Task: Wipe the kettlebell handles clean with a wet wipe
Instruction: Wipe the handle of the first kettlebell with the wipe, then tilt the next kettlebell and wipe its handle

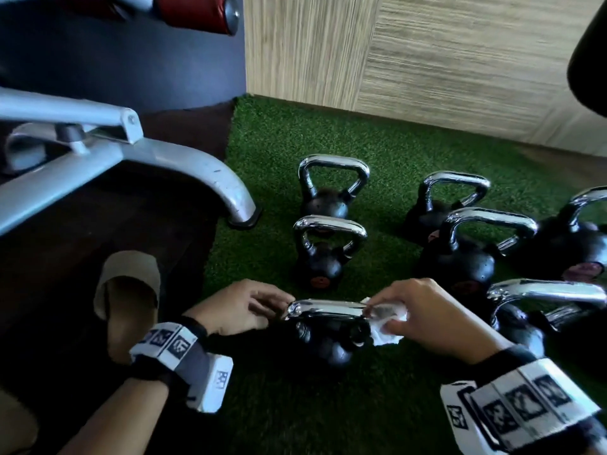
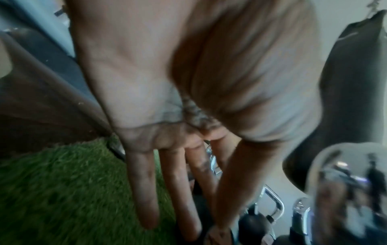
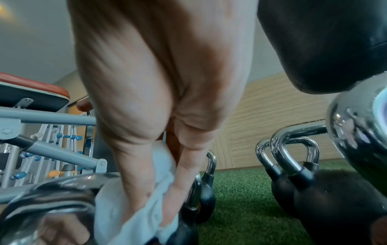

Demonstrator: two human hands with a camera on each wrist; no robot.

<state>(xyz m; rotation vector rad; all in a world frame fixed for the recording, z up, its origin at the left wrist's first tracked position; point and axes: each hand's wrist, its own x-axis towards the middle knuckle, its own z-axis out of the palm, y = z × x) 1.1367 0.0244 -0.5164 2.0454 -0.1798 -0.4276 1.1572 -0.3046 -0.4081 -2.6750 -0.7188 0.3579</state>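
Wiping the nearest kettlebell point(image 1: 323, 339)
Right hand point(image 1: 427, 315) grips a wet wipe point(image 1: 386, 334) on its chrome handle point(image 1: 325, 309); left hand point(image 1: 241, 307) loose-fingered at the handle's other end.

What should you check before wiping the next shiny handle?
1. Wipe in the right hand: ok, fingers pinch it.
2. Wipe touching the near handle: ok, wrapped on its right end.
3. Left hand steadying: cannot tell, fingers are at the handle's left end but blurred.
4. Near handle all wiped: cannot tell.
5. Other kettlebells upright on the grass: ok.
6. Wipe still clean: cannot tell, a greyish patch shows where it meets the handle.
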